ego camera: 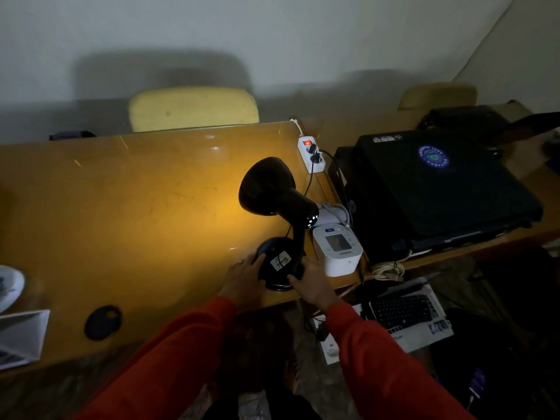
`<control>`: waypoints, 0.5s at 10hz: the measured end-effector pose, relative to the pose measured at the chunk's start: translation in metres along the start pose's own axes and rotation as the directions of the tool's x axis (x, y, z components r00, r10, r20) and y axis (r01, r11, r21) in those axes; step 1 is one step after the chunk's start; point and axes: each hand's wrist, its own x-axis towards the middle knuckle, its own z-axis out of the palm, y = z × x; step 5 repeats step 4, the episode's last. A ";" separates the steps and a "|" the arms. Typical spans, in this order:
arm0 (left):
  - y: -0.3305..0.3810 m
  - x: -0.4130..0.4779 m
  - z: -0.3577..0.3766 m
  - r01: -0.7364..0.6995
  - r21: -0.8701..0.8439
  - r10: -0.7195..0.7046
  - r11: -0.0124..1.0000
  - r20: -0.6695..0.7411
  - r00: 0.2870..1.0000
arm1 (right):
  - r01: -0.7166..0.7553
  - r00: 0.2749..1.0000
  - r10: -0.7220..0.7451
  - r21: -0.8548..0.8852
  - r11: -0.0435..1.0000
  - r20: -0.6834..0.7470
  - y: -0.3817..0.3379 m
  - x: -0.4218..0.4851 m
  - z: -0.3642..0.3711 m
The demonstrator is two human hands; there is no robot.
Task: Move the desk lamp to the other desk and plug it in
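A black desk lamp (274,189) stands lit near the front right corner of a glossy wooden desk (121,207), casting warm light to the left. Its round base (280,263) carries a white sticker. My left hand (247,277) holds the base's left side and my right hand (312,283) holds its right side. The lamp's black cord (309,183) runs back to a white power strip (310,153) with a red glowing switch, where a black plug sits in a socket.
A white blood-pressure monitor (338,250) stands right next to the lamp base. Black laptops and bags (436,189) lie on the right. A yellow chair (194,109) stands behind the desk. A keyboard box (406,313) lies on the floor.
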 end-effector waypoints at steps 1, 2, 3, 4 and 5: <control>0.000 -0.018 -0.001 0.027 -0.044 -0.028 0.999 -0.032 0.999 | 0.018 1.000 -0.018 -0.019 1.000 0.013 0.000 -0.007 -0.007; 0.006 -0.037 -0.006 0.049 -0.105 -0.055 0.993 -0.057 0.997 | 0.066 0.998 -0.065 -0.049 0.997 0.016 0.002 -0.015 -0.015; 0.009 -0.051 -0.008 0.103 -0.083 -0.110 0.991 -0.082 0.991 | 0.095 0.995 -0.092 -0.100 0.990 0.041 0.002 -0.025 -0.022; 0.008 -0.062 -0.012 0.128 -0.021 -0.129 0.992 -0.082 0.988 | 0.090 0.994 -0.080 -0.152 0.984 0.076 0.003 -0.035 -0.024; 0.008 -0.062 -0.012 0.128 -0.021 -0.129 0.992 -0.082 0.988 | 0.090 0.994 -0.080 -0.152 0.984 0.076 0.003 -0.035 -0.024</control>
